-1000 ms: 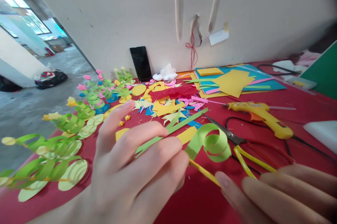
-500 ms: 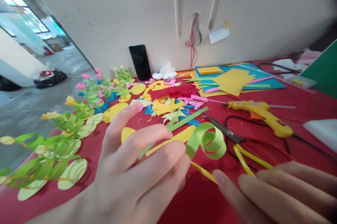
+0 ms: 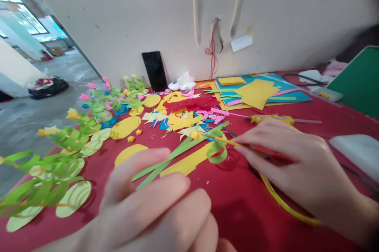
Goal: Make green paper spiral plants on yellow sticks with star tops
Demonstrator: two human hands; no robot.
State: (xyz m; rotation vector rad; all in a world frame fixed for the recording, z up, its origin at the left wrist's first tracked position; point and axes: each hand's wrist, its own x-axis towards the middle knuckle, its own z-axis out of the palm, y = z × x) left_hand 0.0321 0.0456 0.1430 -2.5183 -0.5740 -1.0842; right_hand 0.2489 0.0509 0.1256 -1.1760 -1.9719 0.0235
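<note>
My right hand pinches a thin yellow paper stick near one end. At the stick's far tip sits a small yellow paper star. A green paper curl hangs around the stick. Beneath my right hand lie scissors, mostly hidden, with a yellow handle showing. My left hand is in front, fingers loosely bent and thumb apart; nothing shows in it, though its palm is hidden. Past its thumb lie green paper strips and a yellow paper strip.
Green spiral paper plants line the table's left side. Coloured paper scraps are heaped mid-table, before a black phone leaning on the wall. A yellow glue gun lies partly behind my right hand. Paper sheets lie at the back right.
The yellow stick and green curl have gone from my left hand to my right, which has moved up and left over the scissors. My left hand has dropped lower.
</note>
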